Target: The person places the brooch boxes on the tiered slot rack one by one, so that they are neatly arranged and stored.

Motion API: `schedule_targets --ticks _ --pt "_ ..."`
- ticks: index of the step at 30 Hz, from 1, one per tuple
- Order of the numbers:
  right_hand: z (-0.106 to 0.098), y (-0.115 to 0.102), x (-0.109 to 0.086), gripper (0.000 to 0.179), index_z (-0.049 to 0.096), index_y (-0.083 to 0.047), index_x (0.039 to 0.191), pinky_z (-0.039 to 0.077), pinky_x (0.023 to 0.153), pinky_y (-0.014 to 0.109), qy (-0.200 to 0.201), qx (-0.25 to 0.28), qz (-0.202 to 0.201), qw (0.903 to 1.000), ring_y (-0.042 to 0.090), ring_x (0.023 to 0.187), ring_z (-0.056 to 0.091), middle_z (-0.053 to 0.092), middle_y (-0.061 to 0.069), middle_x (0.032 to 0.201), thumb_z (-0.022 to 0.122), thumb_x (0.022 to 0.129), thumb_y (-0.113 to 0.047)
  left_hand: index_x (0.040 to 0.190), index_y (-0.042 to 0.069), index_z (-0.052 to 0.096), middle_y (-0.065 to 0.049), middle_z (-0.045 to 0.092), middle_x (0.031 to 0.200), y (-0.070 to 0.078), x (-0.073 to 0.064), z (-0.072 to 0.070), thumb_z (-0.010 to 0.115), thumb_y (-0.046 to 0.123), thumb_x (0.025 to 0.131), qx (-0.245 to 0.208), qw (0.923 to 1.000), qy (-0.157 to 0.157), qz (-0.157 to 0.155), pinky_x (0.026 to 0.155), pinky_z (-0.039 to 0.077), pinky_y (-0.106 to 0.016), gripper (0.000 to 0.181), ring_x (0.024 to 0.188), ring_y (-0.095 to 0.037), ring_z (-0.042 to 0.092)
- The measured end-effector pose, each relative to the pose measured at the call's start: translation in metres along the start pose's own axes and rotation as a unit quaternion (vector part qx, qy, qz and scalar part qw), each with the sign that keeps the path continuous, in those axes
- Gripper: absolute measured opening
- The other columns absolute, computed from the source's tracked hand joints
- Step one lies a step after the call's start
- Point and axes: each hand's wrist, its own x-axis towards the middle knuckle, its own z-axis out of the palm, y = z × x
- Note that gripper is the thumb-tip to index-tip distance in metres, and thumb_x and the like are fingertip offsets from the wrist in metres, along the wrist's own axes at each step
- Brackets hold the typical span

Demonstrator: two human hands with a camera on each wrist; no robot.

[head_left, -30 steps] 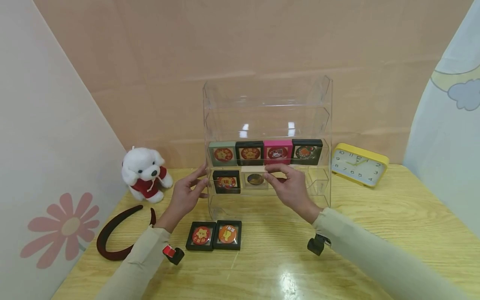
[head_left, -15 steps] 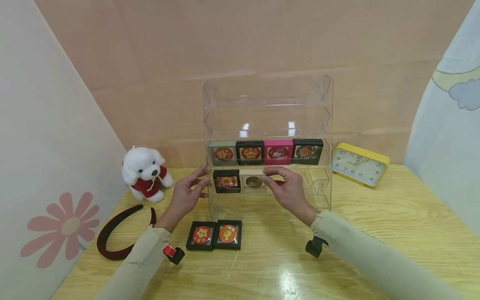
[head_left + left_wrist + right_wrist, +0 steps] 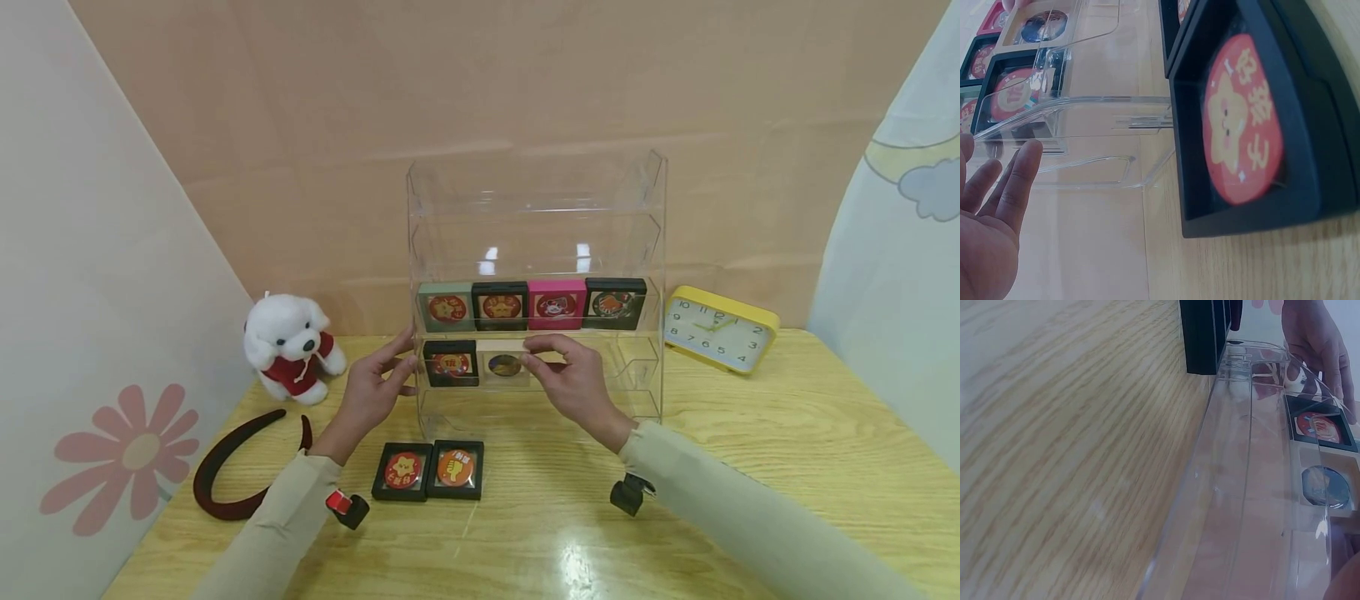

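My right hand [image 3: 573, 379] pinches the right edge of a cream-framed badge case [image 3: 504, 365] between thumb and index finger. That case stands on a lower tier of a clear acrylic display rack [image 3: 525, 207], snug beside a black-framed badge case [image 3: 451, 363]. At the rack's left side, my left hand [image 3: 371, 387] rests with its fingers extended along the clear wall. The left wrist view shows those fingers [image 3: 1019, 187] fairly straight. On the tier above, a green case [image 3: 446, 307], a black case [image 3: 500, 306], a pink case [image 3: 557, 305] and another black case [image 3: 614, 305] stand side by side.
Two black badge cases, one with a star [image 3: 402, 472] and one with a thumbs-up [image 3: 455, 469], lie before the rack. A dark red headband [image 3: 217, 479] and a white plush dog [image 3: 288, 346] are left. A yellow clock [image 3: 720, 329] stands right.
My right hand has slid the cream case leftward against the black case, which has shifted slightly left toward the rack's side wall. My left hand has stayed in place.
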Motion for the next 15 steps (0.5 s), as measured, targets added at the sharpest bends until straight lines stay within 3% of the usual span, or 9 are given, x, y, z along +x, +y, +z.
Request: schedule_targets --ticks 15 --pt "0.0008 -0.0034 0.0008 0.016 0.065 0.011 0.095 0.059 0.063 0.037 -0.006 -0.008 -0.008 0.9999 0.034 0.084 0.065 0.066 0.022 0.091 0.069 0.080 0.012 0.140 -0.002 0.042 -0.029 0.051 0.127 -0.0018 -0.0004 -0.0001 0.051 -0.006 0.095 -0.005 1.0000 0.000 0.002 0.062 0.057 -0.047 0.046 0.096 -0.043 0.060"
